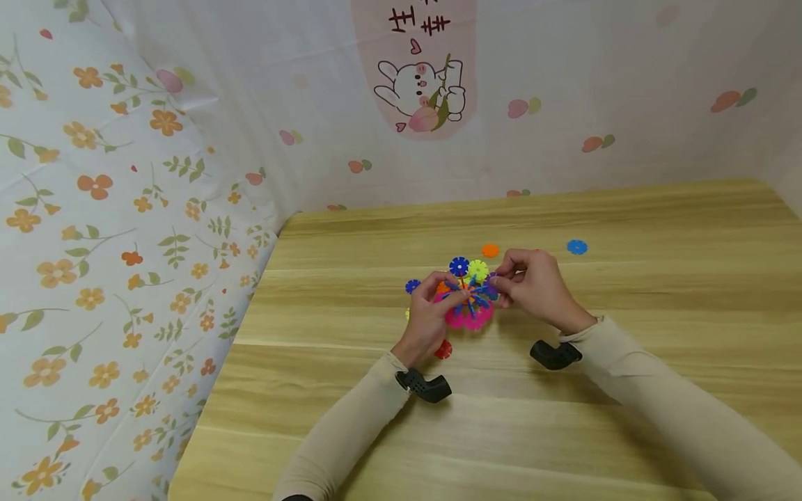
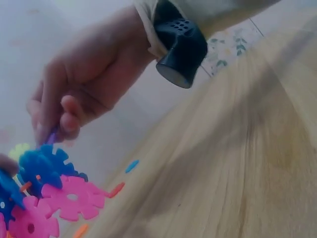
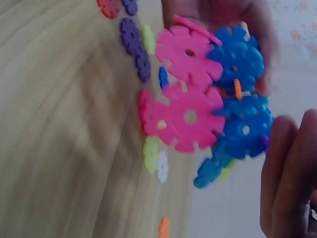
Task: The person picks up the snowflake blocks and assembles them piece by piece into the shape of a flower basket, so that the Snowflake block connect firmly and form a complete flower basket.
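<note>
A cluster of slotted plastic snowflake discs, with pink discs [image 3: 190, 116] and blue discs [image 3: 235, 64] joined at their slots, is held up over the table. My left hand [image 1: 426, 323] grips this cluster from its left side, the thumb across the front near the middle. A purple disc [image 1: 491, 284] at the cluster's right edge is pinched between the thumb and fingers of my right hand [image 1: 535, 285]. In the left wrist view the right hand [image 2: 94, 74] reaches down to the purple piece beside the blue discs. Whether its slot is joined to the cluster is hidden.
Loose discs lie about the wooden table [image 1: 626, 417]: a blue disc [image 1: 577, 247] and an orange disc [image 1: 490, 250] behind, a red disc [image 1: 443, 349] in front, and purple discs [image 3: 131, 37] and a white disc [image 3: 162, 167]. A printed cloth [image 1: 250, 90] hangs behind.
</note>
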`<move>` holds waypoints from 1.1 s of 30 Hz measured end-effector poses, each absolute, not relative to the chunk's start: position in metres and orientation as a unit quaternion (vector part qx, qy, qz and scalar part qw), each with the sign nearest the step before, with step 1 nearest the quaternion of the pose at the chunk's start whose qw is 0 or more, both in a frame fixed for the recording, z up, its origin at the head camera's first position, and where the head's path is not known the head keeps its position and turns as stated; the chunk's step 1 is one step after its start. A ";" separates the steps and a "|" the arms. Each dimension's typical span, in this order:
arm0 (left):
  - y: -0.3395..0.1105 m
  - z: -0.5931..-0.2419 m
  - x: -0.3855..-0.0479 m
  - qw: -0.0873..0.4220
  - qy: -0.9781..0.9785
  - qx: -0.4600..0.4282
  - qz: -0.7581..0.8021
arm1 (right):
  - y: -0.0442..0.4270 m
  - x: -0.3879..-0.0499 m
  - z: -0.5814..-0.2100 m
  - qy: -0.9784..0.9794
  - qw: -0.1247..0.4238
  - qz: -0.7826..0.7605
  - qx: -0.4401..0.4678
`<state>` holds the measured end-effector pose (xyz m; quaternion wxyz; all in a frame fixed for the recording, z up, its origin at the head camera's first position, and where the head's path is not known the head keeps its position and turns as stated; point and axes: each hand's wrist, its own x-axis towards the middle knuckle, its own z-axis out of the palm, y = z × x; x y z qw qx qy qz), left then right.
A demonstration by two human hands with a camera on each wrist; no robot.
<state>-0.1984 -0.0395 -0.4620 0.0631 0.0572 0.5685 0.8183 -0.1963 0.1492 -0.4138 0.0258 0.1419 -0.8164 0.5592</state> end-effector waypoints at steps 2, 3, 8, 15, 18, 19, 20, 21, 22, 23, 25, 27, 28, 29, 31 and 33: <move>-0.039 -0.461 -0.199 0.063 0.565 0.054 0.821 | 0.148 -0.197 -0.413 -0.820 0.031 0.553 0.147; -0.039 -0.460 -0.200 0.062 0.564 0.053 0.821 | 0.147 -0.197 -0.412 -0.821 0.034 0.551 0.149; -0.051 -0.450 -0.206 0.042 0.591 0.057 0.804 | 0.141 -0.203 -0.414 -0.800 0.022 0.583 0.140; -0.083 -0.422 -0.225 -0.011 0.561 0.030 0.827 | 0.126 -0.209 -0.420 -0.836 -0.093 0.517 0.157; -0.091 -0.414 -0.229 -0.020 0.553 0.026 0.832 | 0.106 -0.207 -0.428 -0.879 -0.100 0.381 0.268; -0.092 -0.412 -0.230 -0.018 0.553 0.028 0.832 | 0.098 -0.207 -0.431 -0.885 -0.090 0.340 0.305; -0.092 -0.410 -0.231 -0.014 0.553 0.032 0.833 | 0.091 -0.207 -0.433 -0.888 -0.083 0.307 0.331; -0.091 -0.409 -0.231 -0.007 0.553 0.035 0.832 | 0.084 -0.207 -0.436 -0.889 -0.070 0.276 0.357; -0.090 -0.409 -0.231 -0.001 0.554 0.036 0.832 | 0.078 -0.207 -0.438 -0.888 -0.060 0.255 0.377; -0.089 -0.409 -0.231 0.006 0.554 0.037 0.832 | 0.074 -0.208 -0.441 -0.888 -0.051 0.239 0.390; -0.087 -0.410 -0.230 0.016 0.557 0.036 0.830 | 0.069 -0.209 -0.445 -0.890 -0.038 0.215 0.400; -0.084 -0.412 -0.229 0.023 0.559 0.035 0.828 | 0.068 -0.210 -0.447 -0.891 -0.032 0.216 0.398; -0.083 -0.413 -0.229 0.024 0.559 0.034 0.828 | 0.069 -0.210 -0.447 -0.890 -0.031 0.225 0.396; -0.082 -0.414 -0.228 0.024 0.558 0.034 0.829 | 0.072 -0.210 -0.446 -0.889 -0.034 0.234 0.392; -0.080 -0.416 -0.227 0.022 0.555 0.033 0.831 | 0.080 -0.210 -0.444 -0.884 -0.047 0.266 0.382; -0.078 -0.417 -0.227 0.018 0.552 0.033 0.833 | 0.092 -0.209 -0.441 -0.879 -0.062 0.296 0.368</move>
